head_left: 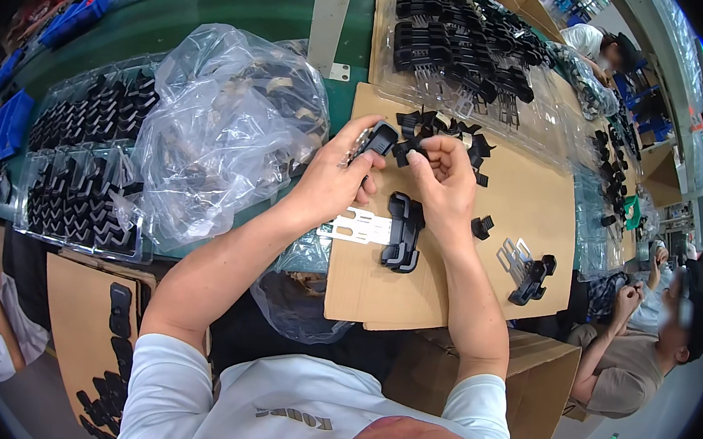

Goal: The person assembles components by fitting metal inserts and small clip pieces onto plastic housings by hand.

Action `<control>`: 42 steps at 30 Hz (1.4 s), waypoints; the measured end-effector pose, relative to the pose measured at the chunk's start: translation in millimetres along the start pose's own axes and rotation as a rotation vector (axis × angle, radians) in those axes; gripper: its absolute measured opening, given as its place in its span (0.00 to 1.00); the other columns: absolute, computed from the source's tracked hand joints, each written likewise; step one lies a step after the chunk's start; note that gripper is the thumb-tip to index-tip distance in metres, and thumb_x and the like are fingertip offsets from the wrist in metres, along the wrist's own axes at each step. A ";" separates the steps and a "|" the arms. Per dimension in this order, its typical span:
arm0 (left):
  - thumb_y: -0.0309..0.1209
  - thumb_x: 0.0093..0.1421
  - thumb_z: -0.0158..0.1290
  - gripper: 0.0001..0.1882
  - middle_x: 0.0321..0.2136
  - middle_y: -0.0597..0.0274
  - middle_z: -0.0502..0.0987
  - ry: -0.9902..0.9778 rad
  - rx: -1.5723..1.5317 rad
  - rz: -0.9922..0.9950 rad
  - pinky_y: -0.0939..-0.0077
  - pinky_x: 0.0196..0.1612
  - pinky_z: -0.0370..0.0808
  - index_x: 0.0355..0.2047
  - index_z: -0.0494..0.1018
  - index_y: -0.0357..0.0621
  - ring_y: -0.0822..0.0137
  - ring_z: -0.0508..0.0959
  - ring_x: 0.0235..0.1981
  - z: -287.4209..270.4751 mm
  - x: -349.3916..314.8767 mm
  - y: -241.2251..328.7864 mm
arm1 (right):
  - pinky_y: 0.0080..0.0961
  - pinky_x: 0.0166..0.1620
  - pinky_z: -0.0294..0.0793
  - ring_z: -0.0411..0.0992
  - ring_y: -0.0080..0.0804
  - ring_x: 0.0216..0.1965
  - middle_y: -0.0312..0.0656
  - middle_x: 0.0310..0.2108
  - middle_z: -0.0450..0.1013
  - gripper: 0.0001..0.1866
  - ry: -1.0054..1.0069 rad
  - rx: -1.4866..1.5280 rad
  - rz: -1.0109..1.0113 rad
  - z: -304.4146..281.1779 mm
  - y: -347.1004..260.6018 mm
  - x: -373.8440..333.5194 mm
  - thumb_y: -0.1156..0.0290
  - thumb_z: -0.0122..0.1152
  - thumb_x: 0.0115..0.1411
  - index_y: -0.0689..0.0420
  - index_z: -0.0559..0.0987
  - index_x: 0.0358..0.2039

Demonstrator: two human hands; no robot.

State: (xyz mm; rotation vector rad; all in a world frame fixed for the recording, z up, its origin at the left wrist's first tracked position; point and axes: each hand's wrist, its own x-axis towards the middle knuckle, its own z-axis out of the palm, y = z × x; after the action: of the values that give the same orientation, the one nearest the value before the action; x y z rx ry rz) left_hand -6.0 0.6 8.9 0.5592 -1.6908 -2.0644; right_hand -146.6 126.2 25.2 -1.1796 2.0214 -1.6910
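Note:
My left hand (335, 172) is closed around a black plastic bracket part (383, 138), raised over the cardboard sheet (378, 293). Just to its right, the fingertips of my right hand (448, 186) pinch a small black clip-like piece (410, 152), close to the bracket part. Beyond my fingers lies a loose group of similar small black pieces (477, 143). Between my forearms rests a black bracket (403, 234) with a slotted metal plate (361, 226) pointing left. Another bracket (533, 279) with a slotted plate sits right of my right forearm, near a single small black piece (481, 227).
A large clear plastic bag (227, 117) bulges on the green bench at left, beside clear trays of black parts (82, 196). Behind the cardboard, another tray holds rows of black brackets (458, 49). A metal post (331, 17) rises at the back. People work at both sides.

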 end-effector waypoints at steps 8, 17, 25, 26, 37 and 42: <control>0.17 0.67 0.42 0.30 0.41 0.55 0.78 -0.031 0.195 0.064 0.77 0.29 0.78 0.69 0.62 0.48 0.72 0.77 0.27 0.4 -1.2 -2.5 | 0.18 0.36 0.71 0.71 0.22 0.32 0.37 0.36 0.79 0.09 0.092 -0.049 -0.252 0.3 12.3 2.7 0.80 0.65 0.62 0.61 0.83 0.43; 0.15 0.66 0.42 0.31 0.37 0.55 0.79 -0.085 0.144 0.044 0.74 0.29 0.78 0.70 0.62 0.47 0.71 0.77 0.26 1.4 -2.0 1.3 | 0.17 0.39 0.71 0.71 0.23 0.34 0.38 0.37 0.78 0.04 0.093 -0.151 -0.168 5.8 -7.7 -4.8 0.80 0.66 0.62 0.62 0.83 0.38; 0.18 0.69 0.42 0.28 0.33 0.55 0.79 -0.116 0.247 0.150 0.72 0.30 0.78 0.70 0.61 0.46 0.70 0.78 0.25 0.7 -2.0 -8.6 | 0.19 0.37 0.72 0.71 0.25 0.36 0.41 0.41 0.77 0.04 0.077 -0.275 -0.276 7.9 -8.2 -1.4 0.80 0.68 0.59 0.62 0.83 0.35; 0.19 0.70 0.42 0.28 0.33 0.55 0.79 -0.117 0.247 0.162 0.72 0.29 0.78 0.70 0.61 0.45 0.70 0.78 0.25 0.9 -2.4 -8.3 | 0.19 0.36 0.72 0.71 0.26 0.36 0.42 0.41 0.76 0.05 0.090 -0.288 -0.291 10.1 -8.6 -1.3 0.80 0.68 0.58 0.62 0.82 0.35; 0.18 0.68 0.43 0.29 0.33 0.56 0.78 -0.136 0.211 0.128 0.71 0.28 0.76 0.70 0.62 0.46 0.70 0.78 0.25 2.2 -4.2 -4.5 | 0.26 0.41 0.74 0.72 0.33 0.40 0.42 0.43 0.75 0.06 0.128 -0.473 -0.461 12.9 3.3 -0.2 0.81 0.70 0.53 0.60 0.81 0.32; 0.15 0.64 0.43 0.32 0.33 0.56 0.78 -0.132 0.188 0.113 0.71 0.28 0.76 0.70 0.63 0.46 0.70 0.78 0.25 2.4 -4.3 -4.8 | 0.29 0.44 0.74 0.73 0.36 0.40 0.41 0.43 0.75 0.08 0.131 -0.534 -0.514 12.7 2.1 0.0 0.81 0.70 0.52 0.59 0.81 0.32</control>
State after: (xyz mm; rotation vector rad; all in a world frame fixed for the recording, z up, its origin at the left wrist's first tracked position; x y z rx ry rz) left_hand -4.0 5.8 4.8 0.3817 -1.9597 -1.9126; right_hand -139.3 117.3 19.6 -1.9448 2.5026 -1.4827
